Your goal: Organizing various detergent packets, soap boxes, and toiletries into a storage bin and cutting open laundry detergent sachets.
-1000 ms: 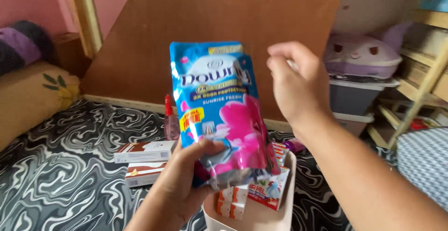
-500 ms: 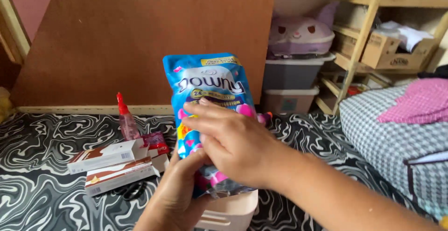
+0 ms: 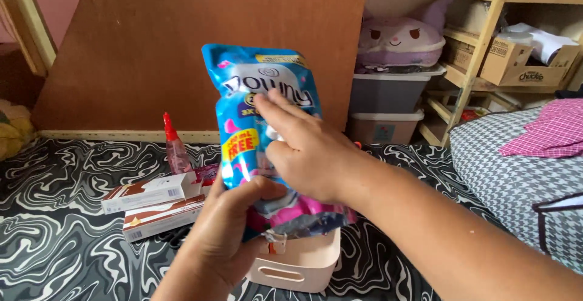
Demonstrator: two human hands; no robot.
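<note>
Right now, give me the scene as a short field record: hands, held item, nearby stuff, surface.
left hand: grips the pouch from below, upright
right hand: flat on the pouch front, fingers spread
pouch: blue and pink refill pouch, held above the bin
bin: pale pink plastic, handle slot, under the pouch
boxes: two long brown and white, stacked, left of the bin
bottle: small, red pointed cap, behind the boxes
surface: black and white swirl sheet

Soft, even daylight, fairly bright; small glare on the glossy blue pouch (image 3: 258,103); shadows are weak; the right hand (image 3: 310,155) is slightly blurred.
</note>
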